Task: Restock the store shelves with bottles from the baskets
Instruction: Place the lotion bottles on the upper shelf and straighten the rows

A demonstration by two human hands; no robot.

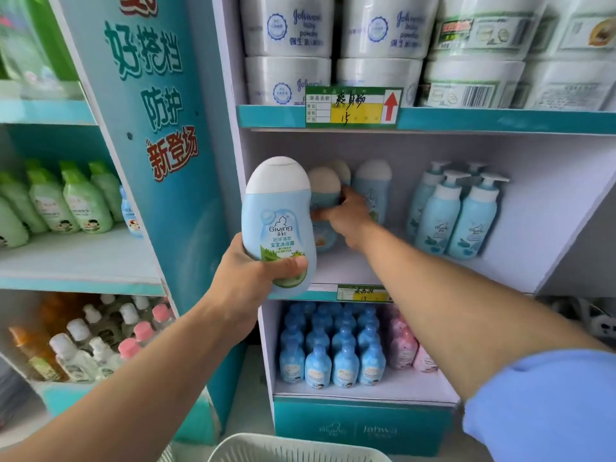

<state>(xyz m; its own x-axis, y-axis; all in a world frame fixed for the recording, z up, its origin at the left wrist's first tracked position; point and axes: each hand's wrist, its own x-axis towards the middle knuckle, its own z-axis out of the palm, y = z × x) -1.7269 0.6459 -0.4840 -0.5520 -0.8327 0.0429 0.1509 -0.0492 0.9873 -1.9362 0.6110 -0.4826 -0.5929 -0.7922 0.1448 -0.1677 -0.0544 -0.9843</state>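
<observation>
**Restocking the middle shelf: one bottle in each hand**

- Giving bottle [278, 225]: pale blue, white rounded cap, green leaf print low on the label. Held upright in the air in front of the left end of the middle shelf [433, 271], label toward the camera. Not on the shelf yet.
- Left hand [256, 275]: clamped round the base of that bottle, thumb across the front. The low grip leaves the body clear and keeps the bottle upright, ready to go in; probably it waits here for space.
- Second bottle [325, 191]: same shape and cap, standing at the left of the middle shelf. Right hand [346, 218] is reached in with its fingers curled round the body. My read: it is being seated or pushed back to open a spot in front.
- Two more capped bottles of the kind show beside and behind it; the hand hides their lower parts.
- Pump bottles [456, 211]: a blue cluster further right on the same shelf, well apart from the hands, with bare shelf between.
- Basket [293, 448]: only a white slotted rim shows at the near edge, below the arms. Contents hidden.
- Powder tubs [290, 28]: white, stacked on the shelf above, with a green and yellow price tag [353, 106] on its lip.
- Small blue bottles [333, 345]: packed in rows on the shelf below, pink bottles [403, 345] to their right.
- Green bottles [66, 198]: on the left unit, beyond the blue printed panel [160, 128].

Next move calls for a clear, flat spot at the front left.
</observation>
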